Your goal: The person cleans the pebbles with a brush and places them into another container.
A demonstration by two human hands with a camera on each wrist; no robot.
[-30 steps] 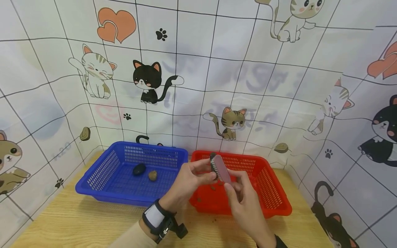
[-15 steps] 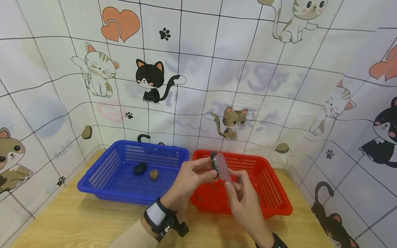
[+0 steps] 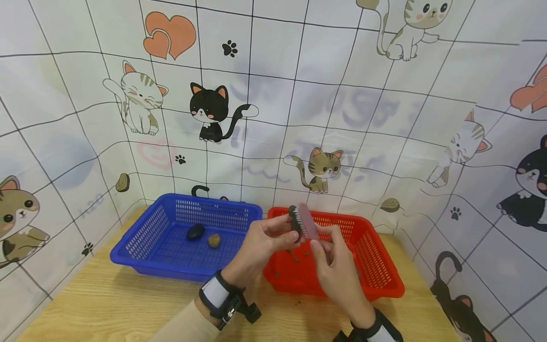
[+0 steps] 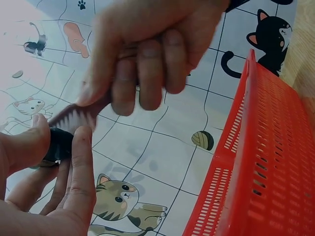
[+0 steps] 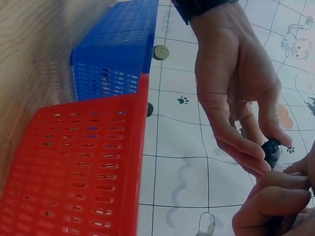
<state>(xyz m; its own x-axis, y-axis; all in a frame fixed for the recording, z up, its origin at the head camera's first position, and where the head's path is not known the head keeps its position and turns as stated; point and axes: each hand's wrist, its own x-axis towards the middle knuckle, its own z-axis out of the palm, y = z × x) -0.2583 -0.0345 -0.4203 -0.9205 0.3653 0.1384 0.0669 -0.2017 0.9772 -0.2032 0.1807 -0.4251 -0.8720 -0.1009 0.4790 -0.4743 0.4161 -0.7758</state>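
My left hand [image 3: 262,244] pinches a dark stone [image 4: 61,144] between thumb and fingers above the red basket [image 3: 386,266]. Around the handle of a pink brush [image 3: 308,223] curls my right hand [image 3: 339,273]. Its white bristles [image 4: 76,122] face the stone and appear to touch it. In the right wrist view, the fingers of the right hand [image 5: 280,201] hide most of the brush, while the wet-looking dark stone [image 5: 272,149] shows at the left fingertips.
A blue basket [image 3: 141,263] on the left holds a black stone [image 3: 195,232] and a brown stone [image 3: 214,241]. Small bits lie in the red basket. Both baskets stand on a wooden table [image 3: 107,304] before a cat-print sheet [image 3: 265,95].
The brush has shifted slightly upward along the stone, its tip now blurred. Both hands keep their holds. The head view has shifted slightly, bringing more of the right wrist strap into sight.
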